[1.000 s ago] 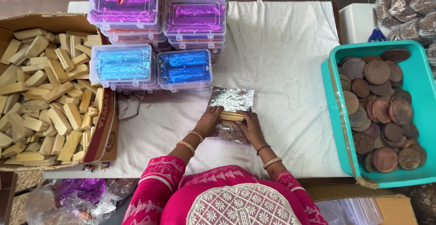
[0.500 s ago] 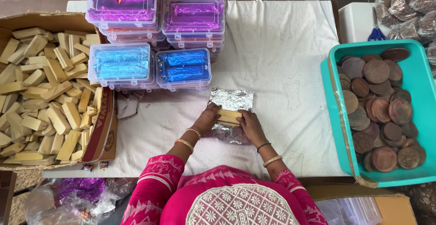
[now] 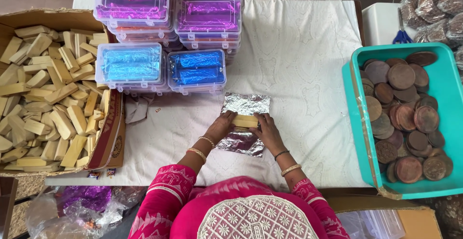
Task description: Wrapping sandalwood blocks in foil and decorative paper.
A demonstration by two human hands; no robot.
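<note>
A small tan bar [image 3: 245,121] lies across a sheet of silver foil [image 3: 246,104] on the white tablecloth [image 3: 299,75]. My left hand [image 3: 221,127] grips the bar's left end. At its right end my right hand [image 3: 268,132] holds it too. The near part of the foil [image 3: 240,142] shows crumpled below my hands. Both wrists wear bangles.
An open cardboard box [image 3: 108,137] of several tan bars [image 3: 48,99] stands at the left. Stacked clear plastic cases with blue [image 3: 195,70] and purple [image 3: 208,14] foil sit at the back. A teal tub [image 3: 357,123] of brown discs [image 3: 400,109] is at the right. Blue scissors [image 3: 400,35] lie behind it.
Both hands stay on the bar over the foil. The bar and foil have barely shifted.
</note>
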